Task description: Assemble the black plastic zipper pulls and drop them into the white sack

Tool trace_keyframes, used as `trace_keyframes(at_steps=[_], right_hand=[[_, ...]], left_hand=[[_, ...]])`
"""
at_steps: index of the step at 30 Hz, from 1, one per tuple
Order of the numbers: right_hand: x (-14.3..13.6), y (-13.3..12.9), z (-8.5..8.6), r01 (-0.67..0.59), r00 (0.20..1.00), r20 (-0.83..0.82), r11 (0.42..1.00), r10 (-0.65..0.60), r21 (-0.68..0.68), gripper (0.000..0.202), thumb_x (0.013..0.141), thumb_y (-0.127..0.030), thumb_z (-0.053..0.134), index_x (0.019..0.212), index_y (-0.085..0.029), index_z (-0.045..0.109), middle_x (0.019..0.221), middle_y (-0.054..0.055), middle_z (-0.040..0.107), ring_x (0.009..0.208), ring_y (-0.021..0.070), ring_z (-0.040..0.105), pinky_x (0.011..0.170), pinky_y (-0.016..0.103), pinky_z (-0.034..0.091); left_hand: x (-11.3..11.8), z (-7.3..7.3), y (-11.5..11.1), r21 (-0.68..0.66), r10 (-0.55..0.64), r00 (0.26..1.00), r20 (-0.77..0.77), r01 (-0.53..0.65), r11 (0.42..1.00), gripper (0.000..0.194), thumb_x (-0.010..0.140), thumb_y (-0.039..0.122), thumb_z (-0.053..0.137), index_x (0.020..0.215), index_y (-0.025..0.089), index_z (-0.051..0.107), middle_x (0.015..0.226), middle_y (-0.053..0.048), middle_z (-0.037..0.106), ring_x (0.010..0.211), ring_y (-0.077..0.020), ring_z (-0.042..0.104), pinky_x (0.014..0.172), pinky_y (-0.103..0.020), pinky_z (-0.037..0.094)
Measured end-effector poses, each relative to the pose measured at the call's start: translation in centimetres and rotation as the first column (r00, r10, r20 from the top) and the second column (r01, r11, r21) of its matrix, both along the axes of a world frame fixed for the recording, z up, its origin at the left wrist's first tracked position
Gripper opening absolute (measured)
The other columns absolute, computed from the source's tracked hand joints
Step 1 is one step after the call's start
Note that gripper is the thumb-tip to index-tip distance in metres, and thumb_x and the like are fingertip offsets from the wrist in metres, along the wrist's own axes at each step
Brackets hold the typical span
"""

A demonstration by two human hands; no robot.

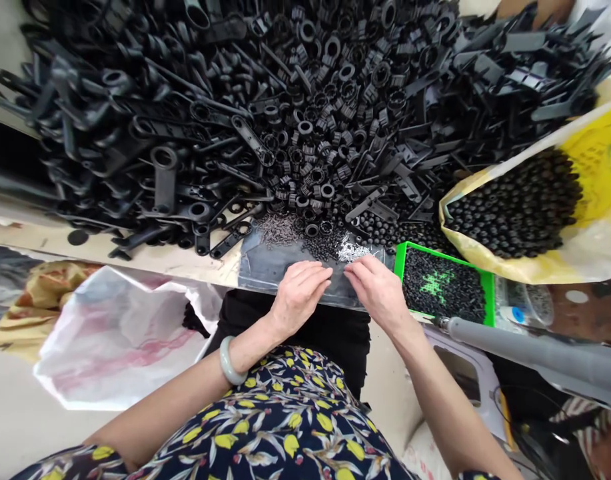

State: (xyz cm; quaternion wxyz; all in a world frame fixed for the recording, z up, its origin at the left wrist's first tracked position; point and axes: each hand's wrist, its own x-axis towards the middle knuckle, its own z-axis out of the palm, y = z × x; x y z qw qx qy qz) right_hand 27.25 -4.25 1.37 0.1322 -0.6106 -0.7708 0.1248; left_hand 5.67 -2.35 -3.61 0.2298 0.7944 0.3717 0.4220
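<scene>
My left hand (301,295) is over the dark mat (265,267) at the table's front edge, its fingers pressed together; anything between them is too small to make out. Just to the right, my right hand (378,290) is closed in a pinch beside a small heap of shiny metal pieces (352,249); what it pinches is hidden. A narrow gap separates the two hands. Behind them lie a pile of brownish small pins (280,230) and tiny black parts (321,245). Black rings (312,177) are heaped farther back.
Long black handle-like parts (165,180) pile high at left and back. To the right stand a green tray (399,263) of small black pieces and a yellow-white bag (515,272) of black beads. A white bag (110,347) hangs lower left; a grey tube (525,350) lies lower right.
</scene>
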Motion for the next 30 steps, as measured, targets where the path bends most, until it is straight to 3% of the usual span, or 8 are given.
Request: trace_keyframes(at_steps=[3,7,10,14,18,21,25,30], right_hand=[[-0.1,0.7,-0.5,-0.049,0.991,0.121,0.999,0.049,-0.002,0.025,0.11,-0.031,0.047,0.1,-0.022,0.069,0.098,0.007,0.067,0.091,0.0213,0.067,0.08,0.032,0.053],[0.3,0.9,-0.7,-0.089,0.991,0.101,0.996,0.088,0.004,0.023,0.108,-0.021,0.045,0.095,-0.022,0.064,0.092,0.004,0.065,0.076,0.0179,0.068,0.069,0.029,0.053],[0.9,1.4,-2.0,-0.121,0.991,0.063,0.991,0.118,0.055,0.024,0.103,-0.011,0.045,0.091,-0.024,0.061,0.09,0.002,0.066,0.075,0.0167,0.07,0.067,0.027,0.053],[1.1,2.1,-3.0,-0.133,0.991,0.038,0.981,0.129,0.14,0.023,0.096,-0.009,0.046,0.089,-0.024,0.061,0.087,0.002,0.068,0.072,0.0191,0.071,0.064,0.029,0.052],[-0.3,1.9,-1.5,-0.049,0.986,-0.151,0.992,0.067,0.12,0.022,0.099,-0.013,0.047,0.09,-0.025,0.063,0.085,0.0,0.07,0.075,0.0185,0.071,0.067,0.028,0.051],[-2.2,1.5,-0.8,0.045,0.907,-0.42,0.996,-0.011,0.072,0.017,0.1,-0.023,0.056,0.089,-0.025,0.068,0.087,0.001,0.072,0.078,0.0166,0.07,0.07,0.025,0.052],[-4.2,0.8,-2.2,0.171,0.777,-0.624,0.982,-0.082,0.085,0.016,0.096,-0.029,0.065,0.084,-0.022,0.073,0.081,0.001,0.074,0.072,0.0147,0.071,0.066,0.019,0.054],[-4.2,-0.1,-4.2,0.254,0.77,-0.631,0.952,-0.094,0.168,0.017,0.098,-0.032,0.066,0.088,-0.023,0.077,0.076,0.001,0.076,0.062,0.0134,0.07,0.062,0.017,0.055]], left_hand=[[0.2,0.4,-0.2,0.016,0.013,1.0,0.025,-0.013,1.0,0.019,0.101,0.017,0.064,0.117,0.019,0.073,0.109,-0.008,0.082,0.108,-0.0243,0.076,0.102,-0.046,0.06],[0.4,0.7,-0.6,0.04,0.065,0.996,0.068,-0.068,0.997,0.024,0.102,0.016,0.059,0.121,0.022,0.071,0.106,-0.009,0.081,0.101,-0.0249,0.077,0.095,-0.045,0.064],[0.8,-0.5,-0.2,0.075,0.098,0.989,0.108,-0.106,0.992,0.033,0.1,0.021,0.057,0.131,0.025,0.067,0.109,-0.01,0.081,0.098,-0.0267,0.078,0.089,-0.043,0.067],[1.2,-1.9,0.8,0.18,0.039,0.984,0.172,-0.07,0.981,0.025,0.097,0.021,0.055,0.115,0.029,0.069,0.093,-0.007,0.08,0.085,-0.0265,0.078,0.08,-0.041,0.068],[1.0,-1.5,1.4,0.206,-0.016,0.984,0.175,-0.02,0.978,0.019,0.098,0.022,0.056,0.111,0.027,0.07,0.089,-0.007,0.079,0.083,-0.0255,0.077,0.076,-0.038,0.068],[0.6,-0.8,1.6,0.163,-0.055,0.989,0.139,0.032,0.986,0.014,0.101,0.024,0.057,0.106,0.025,0.071,0.09,-0.007,0.079,0.086,-0.0233,0.077,0.08,-0.034,0.067],[0.1,-0.4,1.7,0.082,-0.077,0.993,0.086,0.07,0.994,0.014,0.103,0.023,0.057,0.099,0.023,0.071,0.092,-0.005,0.078,0.088,-0.0182,0.076,0.083,-0.027,0.064],[0.0,-0.2,1.6,0.069,-0.058,0.995,0.083,0.053,0.996,0.013,0.103,0.031,0.062,0.1,0.024,0.073,0.094,-0.003,0.08,0.092,-0.0179,0.077,0.087,-0.025,0.064]])
